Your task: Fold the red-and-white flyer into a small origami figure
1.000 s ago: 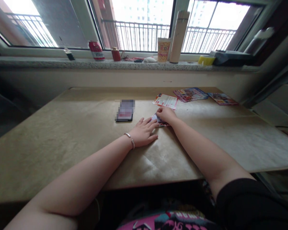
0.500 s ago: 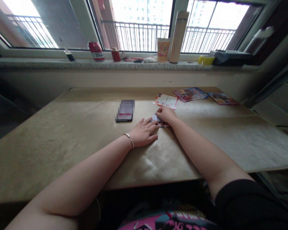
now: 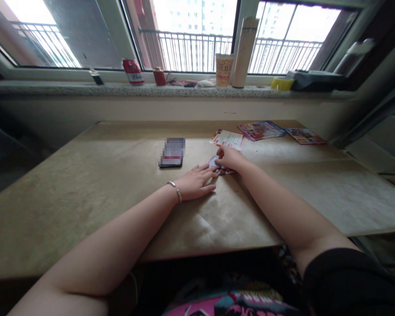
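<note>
A small printed sheet (image 3: 223,172), pale on top with a colourful lower edge, lies on the table between my hands and is partly covered by them. My left hand (image 3: 195,182) rests flat, fingers spread, with the fingertips on the sheet's left side. Over the upper right part of the sheet, my right hand (image 3: 232,158) has thumb and forefinger pinched together; what is between them is too small to make out. Just beyond my right hand lies a white card with an orange-red border (image 3: 228,138). A phone (image 3: 173,152) with a blurred screen lies left of it.
Colourful printed packs (image 3: 261,130) and another printed pack (image 3: 305,135) lie at the table's back right. On the windowsill (image 3: 184,91) stand a red can (image 3: 133,72), a red jar (image 3: 159,76), a patterned cup (image 3: 224,70), a tall bottle (image 3: 245,55) and yellow tape (image 3: 282,84).
My right hand has shifted very slightly up and right, so a little more of the sheet shows. My left hand has slid slightly left and remains flat on it.
</note>
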{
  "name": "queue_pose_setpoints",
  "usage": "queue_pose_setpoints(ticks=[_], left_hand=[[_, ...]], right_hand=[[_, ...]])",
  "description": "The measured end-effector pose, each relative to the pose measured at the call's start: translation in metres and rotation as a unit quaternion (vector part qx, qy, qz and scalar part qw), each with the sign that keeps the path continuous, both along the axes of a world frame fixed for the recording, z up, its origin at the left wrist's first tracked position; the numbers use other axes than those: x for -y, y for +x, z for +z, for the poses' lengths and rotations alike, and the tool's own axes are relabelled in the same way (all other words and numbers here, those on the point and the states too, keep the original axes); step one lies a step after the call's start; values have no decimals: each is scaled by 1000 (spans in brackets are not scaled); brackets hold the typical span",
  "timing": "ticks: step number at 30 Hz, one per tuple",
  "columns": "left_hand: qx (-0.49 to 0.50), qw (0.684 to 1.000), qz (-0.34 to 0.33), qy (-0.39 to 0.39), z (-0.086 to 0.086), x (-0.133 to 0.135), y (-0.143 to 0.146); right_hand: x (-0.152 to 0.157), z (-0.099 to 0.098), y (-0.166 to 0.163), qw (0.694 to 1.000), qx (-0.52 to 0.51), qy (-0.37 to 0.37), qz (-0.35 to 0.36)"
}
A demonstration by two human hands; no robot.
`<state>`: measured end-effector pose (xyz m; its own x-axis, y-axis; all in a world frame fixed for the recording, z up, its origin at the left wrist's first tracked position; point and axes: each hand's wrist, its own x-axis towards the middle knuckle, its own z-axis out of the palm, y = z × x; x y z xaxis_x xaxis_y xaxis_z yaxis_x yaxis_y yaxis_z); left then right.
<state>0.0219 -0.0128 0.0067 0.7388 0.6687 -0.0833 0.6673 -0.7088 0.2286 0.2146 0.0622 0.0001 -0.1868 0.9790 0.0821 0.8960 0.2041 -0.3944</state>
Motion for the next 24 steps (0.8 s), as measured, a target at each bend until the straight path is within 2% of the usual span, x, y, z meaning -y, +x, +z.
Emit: queue_pose_setpoints(ticks=[5,8,13,19,24], left_hand=[[-6,1000,4,-14,1,2,0],[-8,1000,2,-11,1,2,0],[-17,1000,6,-6,0,2,1],[-21,1000,5,-8,1,3,1],[-25,1000,5,-10,-1,3,1]], right_hand=[[13,-1,18,996,-25,-30,77],[19,-2,27,993,-26,8,116],[21,-2,30,993,-9,15,118],[25,3,28,996,36,7,87],[25,0,30,996,21,1,92]])
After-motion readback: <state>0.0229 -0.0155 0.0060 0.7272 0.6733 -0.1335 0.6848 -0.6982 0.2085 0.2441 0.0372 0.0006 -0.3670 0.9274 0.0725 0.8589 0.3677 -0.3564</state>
